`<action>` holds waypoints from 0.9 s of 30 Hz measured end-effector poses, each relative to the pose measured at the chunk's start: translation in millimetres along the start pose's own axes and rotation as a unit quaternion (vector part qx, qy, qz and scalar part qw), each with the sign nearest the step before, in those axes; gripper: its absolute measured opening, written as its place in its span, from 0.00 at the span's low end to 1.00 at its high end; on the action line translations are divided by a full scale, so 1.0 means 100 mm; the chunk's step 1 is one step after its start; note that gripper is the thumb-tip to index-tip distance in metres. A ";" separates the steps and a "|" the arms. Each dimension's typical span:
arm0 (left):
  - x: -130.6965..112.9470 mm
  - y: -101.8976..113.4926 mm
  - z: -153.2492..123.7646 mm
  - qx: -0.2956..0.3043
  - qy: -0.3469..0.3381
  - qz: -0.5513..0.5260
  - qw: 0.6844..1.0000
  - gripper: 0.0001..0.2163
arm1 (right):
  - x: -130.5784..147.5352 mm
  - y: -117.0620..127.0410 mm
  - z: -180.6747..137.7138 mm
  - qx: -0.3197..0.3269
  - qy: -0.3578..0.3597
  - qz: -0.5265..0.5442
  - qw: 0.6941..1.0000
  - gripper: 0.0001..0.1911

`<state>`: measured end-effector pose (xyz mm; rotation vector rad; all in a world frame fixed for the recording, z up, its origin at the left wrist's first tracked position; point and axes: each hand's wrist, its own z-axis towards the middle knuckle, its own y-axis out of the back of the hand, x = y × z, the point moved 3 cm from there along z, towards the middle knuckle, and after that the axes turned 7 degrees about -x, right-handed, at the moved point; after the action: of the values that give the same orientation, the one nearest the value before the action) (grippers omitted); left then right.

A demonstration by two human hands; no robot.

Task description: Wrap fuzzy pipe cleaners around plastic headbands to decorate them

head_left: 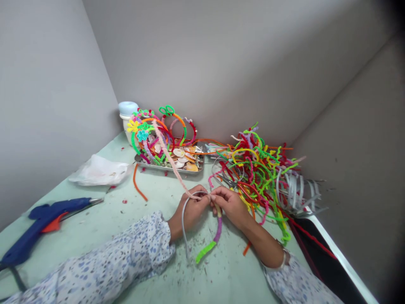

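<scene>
Nearest the camera, two patterned sleeves lie on the pale green table (126,257). The hands meet over a grey headband (183,230) that lies flat on the table in front of the person. The left hand (190,209) has its fingers closed on the top of the band, pinching the end of a long pink pipe cleaner (172,162) against it. The right hand (232,204) is also closed, thumb and fingertips gripping the band just beside the left. From that grip down, the band's right leg is wrapped in yellow, purple and green fuzz. The left leg is bare grey plastic, so the covering looks about half done, with the pink strand only starting at the crown. To the left a blue glue gun (41,219) lies untouched. Beyond it are a crumpled plastic bag (99,171) and a loose orange strand (137,185). Farther back a metal tray (167,169) holds finished decorated headbands (158,131). To its right are a tangled heap of pipe cleaners (256,169) and a stack of bare grey bands (297,190), so plenty seems left to do. A white jar (127,112) stands by the wall.
</scene>
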<state>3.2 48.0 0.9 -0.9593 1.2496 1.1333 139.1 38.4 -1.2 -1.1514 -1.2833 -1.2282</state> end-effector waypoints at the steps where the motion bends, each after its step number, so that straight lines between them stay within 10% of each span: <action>1: 0.00 0.00 0.00 0.002 -0.002 -0.001 1.000 0.06 | 0.00 0.00 0.00 -0.001 -0.001 0.000 1.000 0.08; 27: -0.02 0.02 0.02 0.035 -0.058 0.046 0.997 0.08 | -0.05 0.06 0.01 0.025 -0.036 0.033 0.999 0.09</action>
<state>1.9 49.9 3.4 -0.7784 1.2410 1.1930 145.8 39.8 -5.8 -1.2003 -1.3125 -1.1093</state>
